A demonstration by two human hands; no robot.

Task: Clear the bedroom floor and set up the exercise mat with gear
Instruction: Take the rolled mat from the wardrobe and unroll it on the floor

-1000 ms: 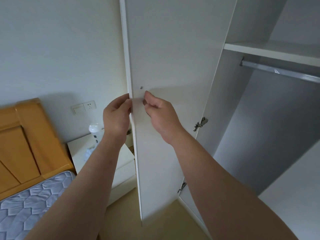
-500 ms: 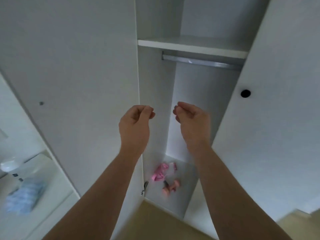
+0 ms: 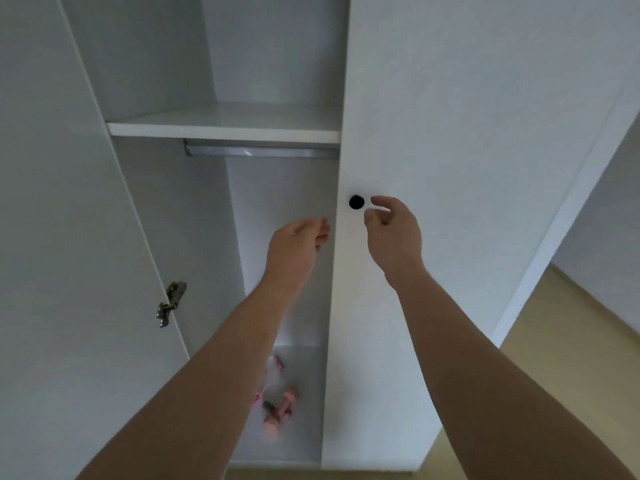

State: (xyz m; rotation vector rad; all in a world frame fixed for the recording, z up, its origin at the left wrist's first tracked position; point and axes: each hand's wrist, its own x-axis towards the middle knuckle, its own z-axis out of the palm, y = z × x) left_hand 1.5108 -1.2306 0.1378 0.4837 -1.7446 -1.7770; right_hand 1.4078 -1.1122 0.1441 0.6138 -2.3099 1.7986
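Pinching the small round black knob [image 3: 356,202] mid-frame with the half-open, empty right hand [image 3: 394,233], pull squarely, loosely curled empty left hand [image 3: 296,247] clear.

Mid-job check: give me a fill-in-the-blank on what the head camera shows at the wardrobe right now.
1. The round knob next to the right hand is ___ in colour.
2. The dumbbells lying on the wardrobe floor are ___ in colour.
3. The left hand is raised with its fingers loosely curled and holds ___.

Missing words: black; pink; nothing.
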